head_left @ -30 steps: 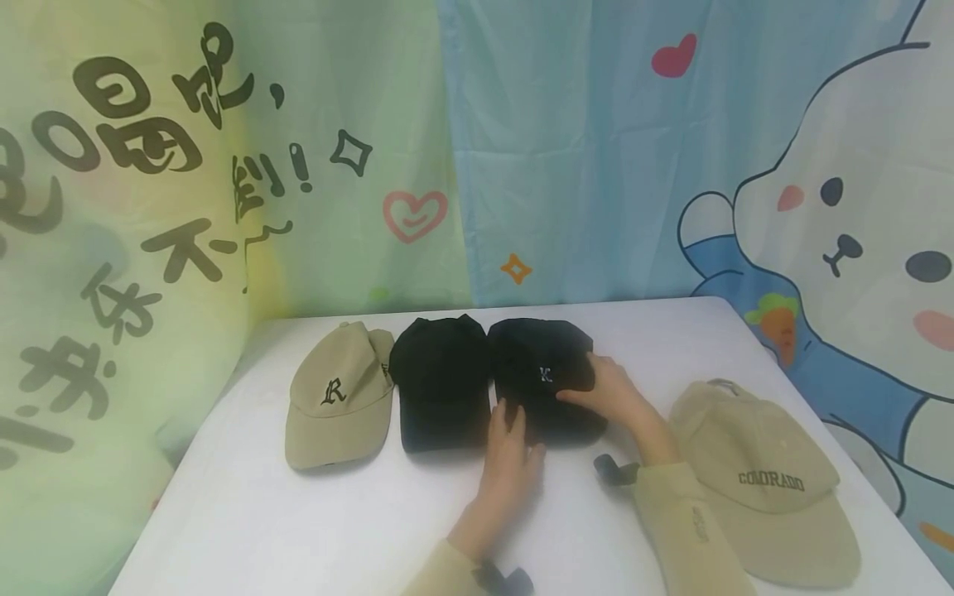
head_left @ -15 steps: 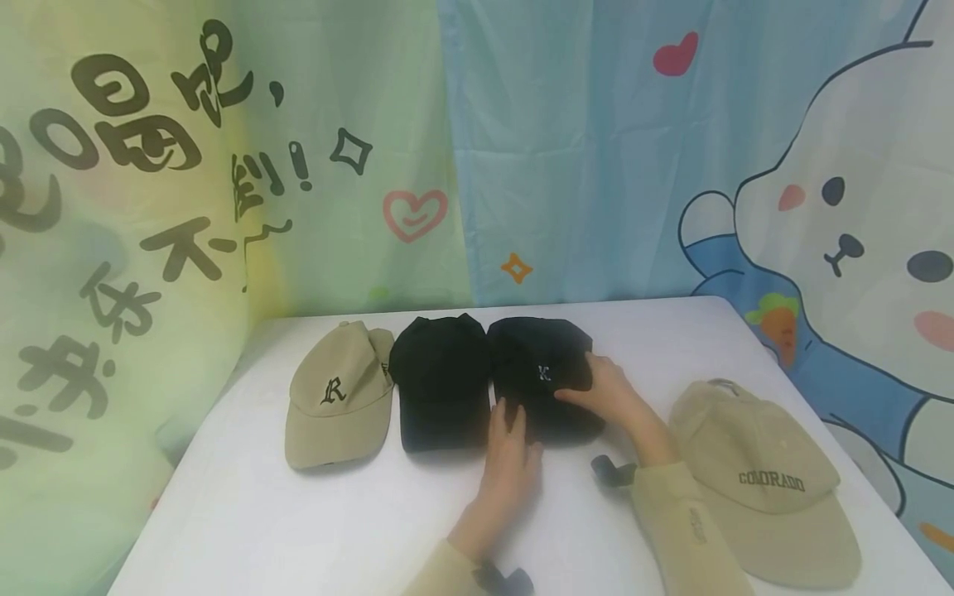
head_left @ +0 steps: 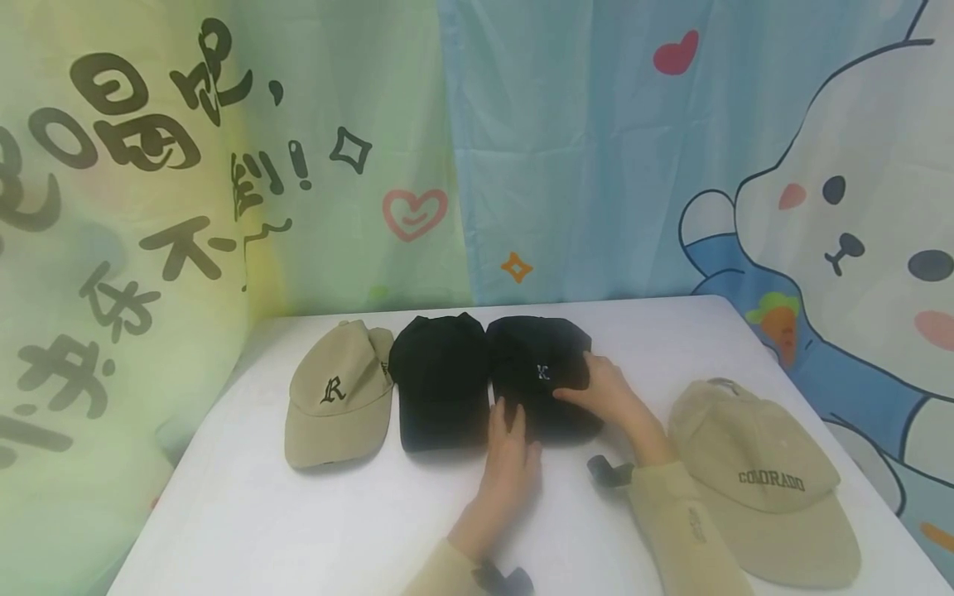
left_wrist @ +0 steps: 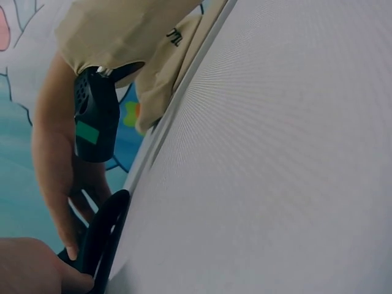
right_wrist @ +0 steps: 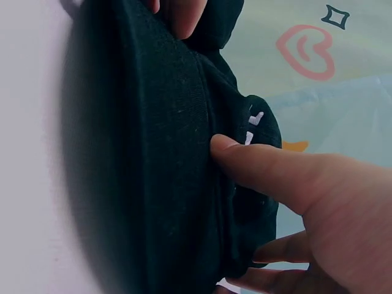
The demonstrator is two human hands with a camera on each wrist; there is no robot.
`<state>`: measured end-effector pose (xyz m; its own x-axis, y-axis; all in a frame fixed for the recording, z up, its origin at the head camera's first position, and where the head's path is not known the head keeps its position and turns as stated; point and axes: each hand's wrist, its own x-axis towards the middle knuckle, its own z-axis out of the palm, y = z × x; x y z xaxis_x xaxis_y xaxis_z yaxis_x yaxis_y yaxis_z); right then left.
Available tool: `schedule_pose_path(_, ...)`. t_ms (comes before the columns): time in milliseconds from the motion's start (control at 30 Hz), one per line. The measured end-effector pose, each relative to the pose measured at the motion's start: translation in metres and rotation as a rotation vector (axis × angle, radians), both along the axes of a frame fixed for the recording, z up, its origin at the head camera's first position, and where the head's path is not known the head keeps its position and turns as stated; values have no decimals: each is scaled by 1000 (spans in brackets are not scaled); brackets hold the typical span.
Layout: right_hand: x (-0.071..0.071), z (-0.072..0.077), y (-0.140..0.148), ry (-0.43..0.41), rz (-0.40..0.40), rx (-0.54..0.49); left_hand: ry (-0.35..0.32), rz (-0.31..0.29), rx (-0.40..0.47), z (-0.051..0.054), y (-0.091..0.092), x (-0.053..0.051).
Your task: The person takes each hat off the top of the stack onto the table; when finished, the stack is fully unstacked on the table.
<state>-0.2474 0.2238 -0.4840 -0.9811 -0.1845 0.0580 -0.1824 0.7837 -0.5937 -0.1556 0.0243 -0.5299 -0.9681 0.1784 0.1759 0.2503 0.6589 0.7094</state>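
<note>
My right hand (head_left: 607, 393) holds the right side of a black cap with a small white K (head_left: 514, 356). In the right wrist view, its thumb (right_wrist: 245, 159) presses the crown just above the brim (right_wrist: 171, 171), the other fingers around the side. My left hand (head_left: 508, 472) rests at the left front of this cap's brim, fingers extended and touching its edge. In the left wrist view, the left thumb (left_wrist: 73, 278) lies against the brim. A plain black cap (head_left: 443, 372) stands directly left of the K cap, the two crowns touching or nearly so.
A beige cap with a black R (head_left: 335, 406) sits at the left end of the row. A larger beige COLORADO cap (head_left: 760, 480) lies at the right, beside my right sleeve. All rest on a white table (head_left: 298, 530), with printed curtains (head_left: 522, 165) behind.
The K cap has shifted very slightly left, with my right hand moving along with it. My left hand and the other caps stay in place.
</note>
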Motion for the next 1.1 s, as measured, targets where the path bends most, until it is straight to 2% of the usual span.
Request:
schedule_pose_path(233, 0, 1, 0, -11, -7, 15, -7, -8, 12, -1, 1, 0)
schedule_pose_path(533, 1, 3, 0, -2, -12, 22, 31, -7, 13, -2, 2, 1)
schedule_pose_path(900, 2, 5, 5, 24, 1, 10, 22, 6, 24, -2, 5, 1)
schedule_pose_path(1000, 8, 12, 12, 18, -14, -16, 36, 23, 51, -2, 9, 0)
schedule_pose_path(1100, 25, 21, 22, -40, -85, -13, 54, 45, 53, 4, 15, 1)
